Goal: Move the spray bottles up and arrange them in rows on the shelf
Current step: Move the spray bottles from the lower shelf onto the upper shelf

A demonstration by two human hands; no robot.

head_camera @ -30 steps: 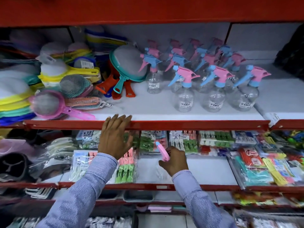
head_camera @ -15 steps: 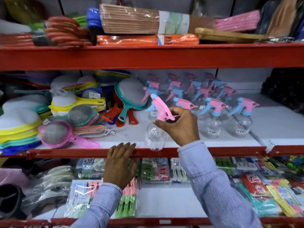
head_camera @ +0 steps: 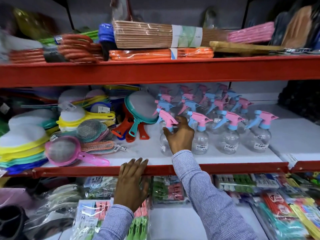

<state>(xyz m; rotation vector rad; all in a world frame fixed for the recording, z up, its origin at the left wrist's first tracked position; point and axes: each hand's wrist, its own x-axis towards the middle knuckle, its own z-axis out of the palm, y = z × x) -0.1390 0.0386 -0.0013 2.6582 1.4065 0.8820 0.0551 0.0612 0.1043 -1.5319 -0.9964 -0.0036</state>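
Several clear spray bottles with pink and blue trigger heads stand in rows on the white middle shelf [head_camera: 131, 161]. The front row holds three bottles: one [head_camera: 200, 135], another [head_camera: 228, 137] and the rightmost [head_camera: 260, 135]. My right hand [head_camera: 180, 135] is shut around the neck of a further spray bottle [head_camera: 166, 118], which stands at the left end of that row, its base on or just above the shelf. My left hand [head_camera: 132, 181] lies flat with fingers spread over the red front rail [head_camera: 69, 171], holding nothing.
Plastic sieves [head_camera: 69, 151] and a teal strainer [head_camera: 142, 108] crowd the shelf left of the bottles. The red rail of the upper shelf [head_camera: 155, 70] hangs close overhead, loaded with bundled goods. Packets of clothes pegs [head_camera: 168, 187] fill the shelf below.
My right hand lifted the spray bottle from the lower shelf up to the middle shelf and brought it down at the left end of the front row. My left hand stayed on the rail.
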